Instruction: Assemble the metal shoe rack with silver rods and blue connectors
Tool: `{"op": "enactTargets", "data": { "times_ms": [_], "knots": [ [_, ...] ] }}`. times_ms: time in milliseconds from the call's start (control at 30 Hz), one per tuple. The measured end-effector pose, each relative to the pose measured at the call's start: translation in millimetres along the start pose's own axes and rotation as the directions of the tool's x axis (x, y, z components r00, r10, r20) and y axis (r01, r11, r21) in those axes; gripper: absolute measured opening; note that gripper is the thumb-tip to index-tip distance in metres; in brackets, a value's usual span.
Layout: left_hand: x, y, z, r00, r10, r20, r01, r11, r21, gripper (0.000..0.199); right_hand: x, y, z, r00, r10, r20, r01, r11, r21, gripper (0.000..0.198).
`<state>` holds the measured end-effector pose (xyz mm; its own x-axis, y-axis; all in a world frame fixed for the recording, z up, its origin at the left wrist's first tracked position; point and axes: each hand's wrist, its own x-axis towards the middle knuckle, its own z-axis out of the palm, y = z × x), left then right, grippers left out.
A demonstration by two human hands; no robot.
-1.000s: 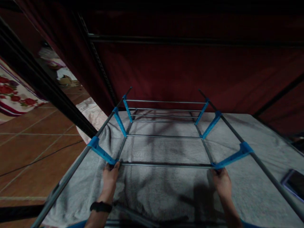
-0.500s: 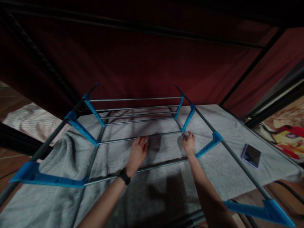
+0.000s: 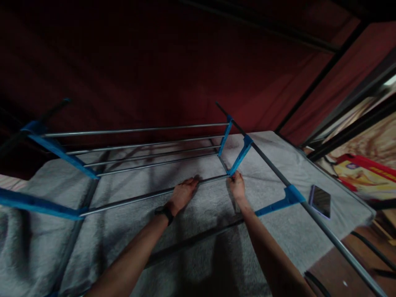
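A rack frame of grey metal tubes and blue plastic brackets lies over a grey blanket [image 3: 130, 247]. My left hand [image 3: 183, 194], below a black wristband [image 3: 164, 213], is closed over one long cross tube [image 3: 136, 199]. At that tube's right end, my right hand [image 3: 237, 186] closes around the joint where the blue bracket [image 3: 239, 156] meets the tubes; its fingertips are partly hidden. Another blue bracket [image 3: 275, 206] sits on the right side tube [image 3: 321, 222], to the right of my right forearm. More cross tubes run parallel farther back.
A phone [image 3: 321, 201] lies on the blanket at the right, outside the frame. A dark red curtain [image 3: 173, 74] hangs behind, with dark metal bars [image 3: 321, 82]. At the far right is a red and yellow printed package [image 3: 365, 173].
My left hand has come down onto the cross tube and closed over it. My right hand has moved up to the bracket's joint. The view has shifted, with the frame's left side nearer.
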<state>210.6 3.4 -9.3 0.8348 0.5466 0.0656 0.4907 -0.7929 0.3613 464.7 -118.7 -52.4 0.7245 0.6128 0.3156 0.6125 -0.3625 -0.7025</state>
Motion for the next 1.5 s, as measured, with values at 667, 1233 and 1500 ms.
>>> {"op": "enactTargets", "data": {
  "times_ms": [667, 1233, 1500],
  "knots": [
    [3.2, 0.6, -10.3, 0.997, -0.048, 0.056, 0.049, 0.999, -0.014, 0.04, 0.3, -0.1, -0.2, 0.999, 0.026, -0.022, -0.025, 0.999, 0.047, 0.013],
    [8.5, -4.4, -13.7, 0.991, -0.064, 0.118, 0.071, 0.996, -0.059, 0.041, -2.1, -0.1, 1.1, 1.0, 0.019, -0.023, -0.019, 1.0, 0.004, 0.016],
    [6.9, 0.0, -14.6, 0.993, -0.051, 0.104, 0.055, 0.998, -0.035, 0.039, -3.5, -4.1, 1.0, 1.0, 0.008, -0.011, -0.008, 1.0, -0.027, 0.013]
  ]
}}
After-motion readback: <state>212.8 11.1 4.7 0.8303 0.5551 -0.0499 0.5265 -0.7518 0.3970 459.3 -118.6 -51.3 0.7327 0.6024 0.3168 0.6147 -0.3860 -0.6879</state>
